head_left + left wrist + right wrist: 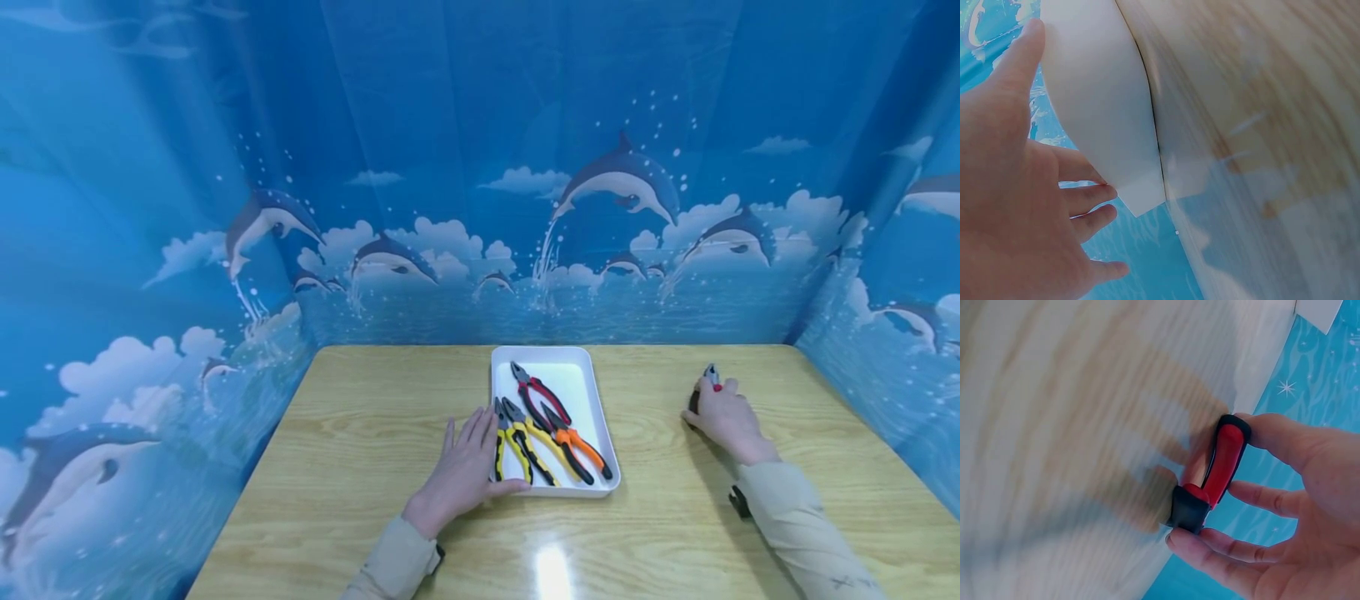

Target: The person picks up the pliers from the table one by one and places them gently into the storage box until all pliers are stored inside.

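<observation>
My right hand (727, 418) grips a pair of pliers (1229, 456) with red and black handles, low over the right side of the table. Its metal head (711, 372) points away from me in the head view. My left hand (465, 467) lies against the left side of a white tray (576, 368), fingers extended and thumb along the near rim. In the left wrist view the fingertips touch the tray's outer wall (1097, 94). Inside the tray are red-and-black pliers (520, 372), yellow-and-black pliers (537, 459) and orange-and-black pliers (589, 452), partly overlapping.
The wooden table (360, 417) extends to both sides of the tray. A blue dolphin-print curtain (450, 167) stands behind the table and along its left and right sides. Light reflects off the tabletop near its front.
</observation>
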`<state>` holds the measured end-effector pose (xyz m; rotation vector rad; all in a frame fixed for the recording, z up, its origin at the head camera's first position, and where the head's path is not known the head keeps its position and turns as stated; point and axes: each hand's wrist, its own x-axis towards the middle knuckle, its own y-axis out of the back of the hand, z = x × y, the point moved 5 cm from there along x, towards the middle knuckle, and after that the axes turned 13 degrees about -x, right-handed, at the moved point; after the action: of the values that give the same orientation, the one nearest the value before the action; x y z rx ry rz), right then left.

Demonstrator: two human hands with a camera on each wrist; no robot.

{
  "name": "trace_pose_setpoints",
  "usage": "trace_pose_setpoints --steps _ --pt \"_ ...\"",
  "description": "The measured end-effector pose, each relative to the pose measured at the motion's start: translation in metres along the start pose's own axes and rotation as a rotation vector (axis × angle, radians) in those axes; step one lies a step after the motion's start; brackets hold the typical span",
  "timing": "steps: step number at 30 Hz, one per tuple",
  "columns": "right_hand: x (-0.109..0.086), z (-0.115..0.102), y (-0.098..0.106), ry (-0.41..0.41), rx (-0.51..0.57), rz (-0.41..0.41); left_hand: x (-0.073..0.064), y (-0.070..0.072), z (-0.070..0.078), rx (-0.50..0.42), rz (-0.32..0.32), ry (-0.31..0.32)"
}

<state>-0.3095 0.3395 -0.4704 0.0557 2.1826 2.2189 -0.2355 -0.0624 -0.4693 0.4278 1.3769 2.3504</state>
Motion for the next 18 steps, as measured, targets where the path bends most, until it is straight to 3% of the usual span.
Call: trace_pose_setpoints --steps 18 --pt "-0.007 -0.035 0.005 0.056 0.023 -0.014 0.001 -0.001 -0.001 -0.010 -0.005 0.008"
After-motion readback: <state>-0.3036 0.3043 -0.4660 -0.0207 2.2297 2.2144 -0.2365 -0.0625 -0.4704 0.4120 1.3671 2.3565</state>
